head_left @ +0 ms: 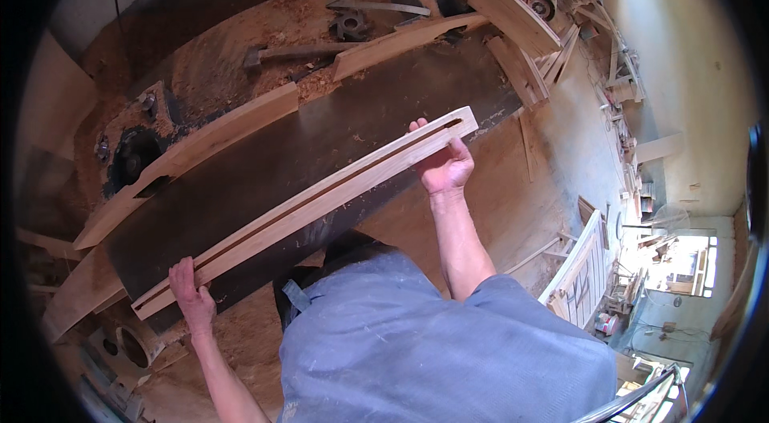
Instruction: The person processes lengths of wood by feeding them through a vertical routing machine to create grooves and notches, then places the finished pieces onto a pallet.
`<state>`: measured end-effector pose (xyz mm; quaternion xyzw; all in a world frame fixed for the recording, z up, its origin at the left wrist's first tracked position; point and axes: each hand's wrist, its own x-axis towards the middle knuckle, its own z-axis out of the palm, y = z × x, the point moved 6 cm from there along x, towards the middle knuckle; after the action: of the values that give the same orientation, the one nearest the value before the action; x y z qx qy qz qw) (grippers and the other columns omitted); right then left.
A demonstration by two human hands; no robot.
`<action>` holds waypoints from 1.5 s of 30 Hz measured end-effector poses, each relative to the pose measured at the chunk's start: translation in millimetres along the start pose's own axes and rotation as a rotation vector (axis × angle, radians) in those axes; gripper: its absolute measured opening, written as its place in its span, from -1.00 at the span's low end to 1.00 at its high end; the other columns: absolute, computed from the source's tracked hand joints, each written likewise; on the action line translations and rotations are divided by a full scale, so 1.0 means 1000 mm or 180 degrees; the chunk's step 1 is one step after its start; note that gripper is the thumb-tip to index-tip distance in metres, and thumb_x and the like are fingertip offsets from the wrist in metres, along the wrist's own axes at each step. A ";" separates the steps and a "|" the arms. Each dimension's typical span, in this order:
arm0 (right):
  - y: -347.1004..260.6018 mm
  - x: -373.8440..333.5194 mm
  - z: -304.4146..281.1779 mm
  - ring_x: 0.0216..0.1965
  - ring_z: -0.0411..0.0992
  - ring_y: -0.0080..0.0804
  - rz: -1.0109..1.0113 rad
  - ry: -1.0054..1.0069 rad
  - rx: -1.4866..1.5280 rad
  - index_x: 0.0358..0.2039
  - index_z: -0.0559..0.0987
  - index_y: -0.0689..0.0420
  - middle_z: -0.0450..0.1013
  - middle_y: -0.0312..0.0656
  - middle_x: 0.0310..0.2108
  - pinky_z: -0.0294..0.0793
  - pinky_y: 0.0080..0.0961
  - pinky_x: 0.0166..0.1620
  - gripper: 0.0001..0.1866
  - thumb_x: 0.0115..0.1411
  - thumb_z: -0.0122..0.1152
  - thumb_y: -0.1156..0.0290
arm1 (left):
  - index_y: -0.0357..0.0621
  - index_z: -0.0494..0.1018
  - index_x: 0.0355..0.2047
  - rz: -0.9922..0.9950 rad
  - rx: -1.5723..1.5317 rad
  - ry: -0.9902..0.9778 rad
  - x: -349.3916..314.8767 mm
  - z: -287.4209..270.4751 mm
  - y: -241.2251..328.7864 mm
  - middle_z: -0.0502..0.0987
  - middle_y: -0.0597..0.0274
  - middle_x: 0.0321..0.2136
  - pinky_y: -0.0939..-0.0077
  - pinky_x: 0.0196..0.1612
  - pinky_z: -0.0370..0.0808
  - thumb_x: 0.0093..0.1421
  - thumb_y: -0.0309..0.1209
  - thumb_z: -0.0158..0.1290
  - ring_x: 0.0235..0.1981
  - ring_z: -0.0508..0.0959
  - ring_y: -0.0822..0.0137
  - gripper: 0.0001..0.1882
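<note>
- We hold one long grooved wooden strip (320,208) between both hands, over the dark table (264,155); whether it touches the tabletop we cannot tell.
- Our left hand (194,295) lies across its lower-left end, fingers nearly straight over the wood, thumb at the near edge.
- Our right hand (446,171) cups the upper-right end from below, palm up, fingers curled around to the far side, thumb at the near edge.
- Its long axis slants from lower left to upper right, roughly along the left fence board (228,130) and right fence board (400,46), which lie beyond it, apart from our fingers; the right hand is nearer the right board.
- Behind the fence we see a hammer (300,52) and a metal cutter head (350,24) amid sawdust (216,50).
</note>
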<state>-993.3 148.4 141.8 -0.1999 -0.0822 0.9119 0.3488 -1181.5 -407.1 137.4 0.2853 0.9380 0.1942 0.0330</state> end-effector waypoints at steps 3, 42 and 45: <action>0.000 -0.002 0.004 0.24 0.28 0.27 -0.0039 -0.0173 -0.0001 0.17 0.45 0.17 0.40 0.21 0.13 0.17 0.18 0.36 -0.35 0.09 0.32 0.18 | -0.24 0.30 0.23 -0.0052 0.0048 0.0203 -0.007 -0.007 -0.002 0.34 -0.05 0.23 0.02 0.44 0.05 -0.08 -0.72 -0.03 0.31 0.25 -0.07 -0.25; 0.164 -0.046 0.001 -0.03 0.52 -0.30 0.0236 0.0246 -0.3370 0.14 0.39 0.21 0.47 -0.12 0.01 0.63 -0.35 -0.04 -0.63 0.34 0.14 0.51 | -0.07 0.53 -0.14 -0.3724 -0.5558 0.2837 -0.076 -0.011 -0.284 0.56 0.12 -0.22 0.01 -0.15 0.59 0.20 -0.28 0.20 -0.18 0.55 0.08 -0.74; 0.206 -0.052 -0.005 -0.07 0.55 -0.29 0.0404 0.0142 -0.3346 0.13 0.40 0.24 0.48 -0.07 -0.02 0.66 -0.39 -0.11 -0.64 0.34 0.12 0.51 | -0.09 0.51 -0.07 -0.3831 -0.5326 0.2998 -0.071 -0.040 -0.303 0.57 0.12 -0.18 -0.05 -0.09 0.60 0.19 -0.32 0.21 -0.10 0.55 0.13 -0.69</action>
<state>-1080.6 -39.5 93.0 -0.3718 -0.5086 0.7625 0.1473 -1287.3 -690.3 54.9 -0.4254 0.4174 0.8011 -0.0549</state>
